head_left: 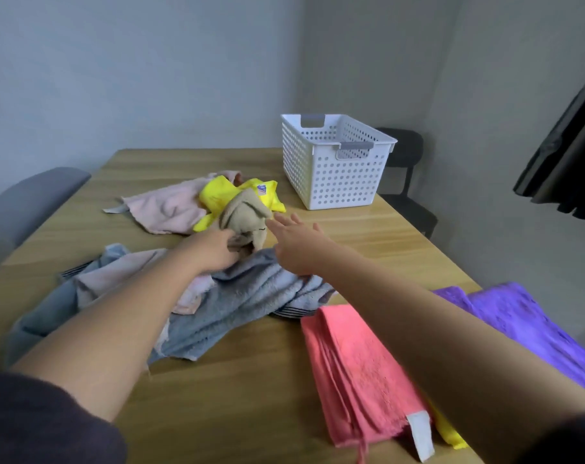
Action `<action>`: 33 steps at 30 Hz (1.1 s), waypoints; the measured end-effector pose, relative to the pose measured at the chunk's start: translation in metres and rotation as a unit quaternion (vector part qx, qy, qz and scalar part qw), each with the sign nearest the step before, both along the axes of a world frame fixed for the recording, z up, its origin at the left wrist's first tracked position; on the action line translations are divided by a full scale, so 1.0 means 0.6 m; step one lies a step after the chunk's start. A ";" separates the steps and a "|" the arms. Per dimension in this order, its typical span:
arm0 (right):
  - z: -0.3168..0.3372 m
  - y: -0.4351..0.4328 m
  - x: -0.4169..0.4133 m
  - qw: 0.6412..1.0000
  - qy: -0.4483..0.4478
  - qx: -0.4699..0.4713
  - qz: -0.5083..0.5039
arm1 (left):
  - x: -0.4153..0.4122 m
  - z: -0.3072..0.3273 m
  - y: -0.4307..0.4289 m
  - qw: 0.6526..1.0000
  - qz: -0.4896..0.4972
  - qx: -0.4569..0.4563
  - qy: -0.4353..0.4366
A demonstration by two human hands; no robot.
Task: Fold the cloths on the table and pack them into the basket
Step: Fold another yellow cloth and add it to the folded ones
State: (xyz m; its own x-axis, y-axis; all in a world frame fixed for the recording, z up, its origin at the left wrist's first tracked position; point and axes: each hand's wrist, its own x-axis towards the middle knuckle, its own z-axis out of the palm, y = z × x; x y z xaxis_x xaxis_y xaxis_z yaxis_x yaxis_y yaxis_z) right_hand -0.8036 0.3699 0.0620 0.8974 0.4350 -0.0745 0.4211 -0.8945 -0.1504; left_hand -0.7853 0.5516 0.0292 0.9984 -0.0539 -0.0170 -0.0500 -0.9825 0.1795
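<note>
Beige cloth (247, 214) could snag
My left hand (217, 251) grips it, right hand (299, 237) spread, empty; I judge lifting may drag the yellow cloth (217, 195) left of the basket (338, 169).

The basket (334, 175) stands far right on the table (244, 390), cloth heap (170, 205) to its left, folded cloths (358, 370) nearest.

Your sleeves are dark, charcoal with a faint purplish cast, in a soft matte fabric. Your left sleeve (43, 423) shows at the lower left corner and your right sleeve (565, 440) at the lower right. Both stop high on the arm. Below them your left forearm (117, 329), right forearm (435, 323), left hand (217, 252) and right hand (297, 242) are bare.
</note>
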 end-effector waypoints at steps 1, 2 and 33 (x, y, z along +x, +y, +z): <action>-0.002 0.005 0.013 1.000 0.004 0.008 -0.007 | 0.002 0.001 -0.001 1.000 -0.010 0.006 -0.003; -0.008 0.016 0.030 1.000 0.003 0.018 -0.009 | 0.004 0.007 0.001 1.000 -0.008 -0.002 -0.003; -0.050 0.080 0.136 0.996 -0.018 -0.091 0.017 | 0.027 0.036 0.064 0.990 -0.047 0.060 0.120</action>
